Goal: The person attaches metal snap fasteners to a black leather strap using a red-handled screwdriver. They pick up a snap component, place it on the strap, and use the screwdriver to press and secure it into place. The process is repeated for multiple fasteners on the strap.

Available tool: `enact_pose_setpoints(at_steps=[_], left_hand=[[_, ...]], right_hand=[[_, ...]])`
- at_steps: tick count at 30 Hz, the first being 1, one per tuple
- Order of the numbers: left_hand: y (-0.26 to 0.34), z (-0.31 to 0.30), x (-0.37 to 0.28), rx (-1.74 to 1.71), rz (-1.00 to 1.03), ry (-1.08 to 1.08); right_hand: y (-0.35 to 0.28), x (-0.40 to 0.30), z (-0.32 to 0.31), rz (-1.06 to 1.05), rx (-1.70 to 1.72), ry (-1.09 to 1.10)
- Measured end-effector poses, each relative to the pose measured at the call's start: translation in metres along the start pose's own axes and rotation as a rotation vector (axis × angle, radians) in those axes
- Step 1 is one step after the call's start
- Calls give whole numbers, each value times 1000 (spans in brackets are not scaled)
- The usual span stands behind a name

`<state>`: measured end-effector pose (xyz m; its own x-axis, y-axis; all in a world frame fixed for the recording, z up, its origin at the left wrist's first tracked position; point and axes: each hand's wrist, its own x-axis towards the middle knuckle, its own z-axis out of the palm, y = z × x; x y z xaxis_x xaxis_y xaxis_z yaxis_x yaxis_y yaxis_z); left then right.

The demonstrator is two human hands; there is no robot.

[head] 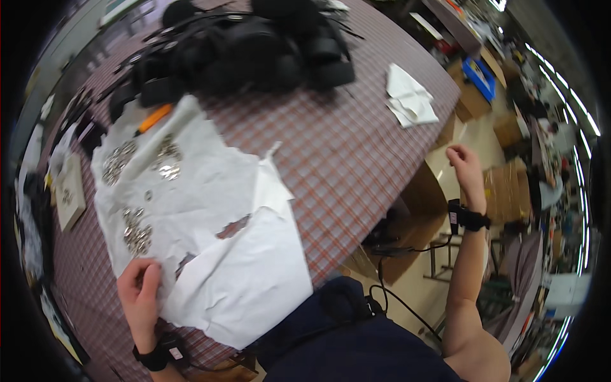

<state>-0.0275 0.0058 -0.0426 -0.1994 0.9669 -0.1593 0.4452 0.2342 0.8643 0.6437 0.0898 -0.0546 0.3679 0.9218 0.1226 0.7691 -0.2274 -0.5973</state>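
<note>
My left hand (139,291) rests at the lower left edge of the white paper sheets (191,205), fingers curled; whether something is pinched in it cannot be told. Just above it lies a pile of small shiny metal pieces (137,236), with two more piles (119,162) (169,160) farther up. A single metal ring (148,195) lies between them. An orange-handled tool (155,118) rests at the sheet's top. My right hand (464,162) is held out beyond the table's right edge, fingers curled, with no object visible in it.
Black padded items (248,52) are heaped at the back of the checked table (334,181). A crumpled white cloth or paper (409,98) lies at the right. Left is a white box (71,196). Cardboard boxes (506,191) stand on the floor; a cable hangs beside me.
</note>
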Motion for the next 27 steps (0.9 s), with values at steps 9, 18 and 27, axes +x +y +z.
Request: enact_pose_setpoints(at_steps=[9, 18, 27], left_hand=[[-3, -16, 5, 55, -245, 117], [80, 44, 3, 431, -214, 24], [106, 80, -14, 640, -40, 197]], right_hand=[[265, -59, 166, 558, -57, -548], [351, -143, 371, 800, -399, -808], [368, -161, 419, 786, -463, -775]])
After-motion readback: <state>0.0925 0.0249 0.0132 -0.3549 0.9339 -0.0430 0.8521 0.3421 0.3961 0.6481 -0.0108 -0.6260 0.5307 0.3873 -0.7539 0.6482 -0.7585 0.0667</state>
